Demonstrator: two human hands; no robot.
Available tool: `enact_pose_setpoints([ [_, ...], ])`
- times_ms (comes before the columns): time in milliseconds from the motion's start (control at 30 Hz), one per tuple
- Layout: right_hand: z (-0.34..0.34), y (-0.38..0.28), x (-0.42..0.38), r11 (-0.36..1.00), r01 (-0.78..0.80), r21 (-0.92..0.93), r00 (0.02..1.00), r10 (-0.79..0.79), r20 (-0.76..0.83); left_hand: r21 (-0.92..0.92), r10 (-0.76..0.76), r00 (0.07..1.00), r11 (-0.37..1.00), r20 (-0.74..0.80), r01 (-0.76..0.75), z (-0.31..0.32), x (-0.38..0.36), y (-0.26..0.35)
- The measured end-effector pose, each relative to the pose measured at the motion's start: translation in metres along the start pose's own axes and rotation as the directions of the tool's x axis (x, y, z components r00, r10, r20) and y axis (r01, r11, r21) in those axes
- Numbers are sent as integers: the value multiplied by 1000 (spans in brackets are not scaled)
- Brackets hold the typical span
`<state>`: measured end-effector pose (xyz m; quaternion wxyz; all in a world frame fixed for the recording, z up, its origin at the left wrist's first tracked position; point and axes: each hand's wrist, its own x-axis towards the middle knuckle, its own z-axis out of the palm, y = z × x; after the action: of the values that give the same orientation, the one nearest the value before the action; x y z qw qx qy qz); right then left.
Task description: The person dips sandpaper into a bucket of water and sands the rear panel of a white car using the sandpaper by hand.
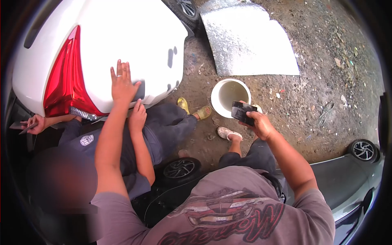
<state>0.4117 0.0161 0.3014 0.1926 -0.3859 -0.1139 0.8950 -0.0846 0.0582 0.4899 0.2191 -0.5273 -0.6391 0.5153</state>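
My left hand [123, 85] lies spread on the white car body [134, 36], to the right of the red tail light [67, 81]. A ring shows on one finger. My right hand [257, 122] grips a dark rectangular object [241, 111], which looks like a phone, above the front rim of a white bucket [216, 98] of murky liquid. Close to my left wrist, a co-worker's hand [137, 116] is near a dark grey pad [139, 90] against the car. The co-worker's other hand [36, 123] holds thin dark pieces at the far left.
A co-worker in dark clothes [163, 130] sits or crouches left of me, wearing yellow clogs [183, 104]. A silvery panel [249, 41] lies on the dirt ground beyond the bucket. A grey car [343, 183] stands at the right, and a wheel [179, 168] is near my left side.
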Motion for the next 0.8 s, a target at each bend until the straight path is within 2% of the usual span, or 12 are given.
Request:
enact_pose_setpoints([
  [33, -8, 9, 6, 1000, -22, 14, 998, 23, -62, 24, 6, 1000, 1000, -7, -5, 1, 2, 1],
  [167, -30, 31, 17, 997, -46, 57, 988, 53, -145, 86, -20, 1000, 996, 20, 18, 6, 7, 24],
  [233, -41, 38, 18, 997, -21, 73, 985, 33, -170, 125, 74, 993, 989, 88, -84, 9, 14, 45],
  [333, -65, 44, 15, 997, -72, -3, 980, 71, -185, 135, 95, 992, 985, 77, -105, 24, 33, 77],
  [400, -76, 50, 15, 998, -49, 32, 966, 56, -254, 135, 136, 989, 980, 64, -143, 30, 41, 87],
  [500, -96, 47, 11, 999, -29, 36, 960, 37, -276, 59, 243, 965, 966, 101, -250, 24, 52, 104],
  [567, -111, 50, 16, 998, -23, 62, 960, 39, -277, -110, 343, 924, 938, 168, -328, 28, 56, 127],
  [667, -116, 51, 20, 999, 3, 32, 952, 7, -305, -103, 414, 891, 910, 186, -401, 34, 44, 155],
  [700, -120, 53, 23, 999, 12, 34, 952, -1, -306, -98, 412, 876, 911, 250, -401, 29, 45, 160],
  [800, -133, 60, 33, 993, -97, -71, 944, 69, -323, -48, 412, 889, 910, 200, -411, 48, 68, 171],
])
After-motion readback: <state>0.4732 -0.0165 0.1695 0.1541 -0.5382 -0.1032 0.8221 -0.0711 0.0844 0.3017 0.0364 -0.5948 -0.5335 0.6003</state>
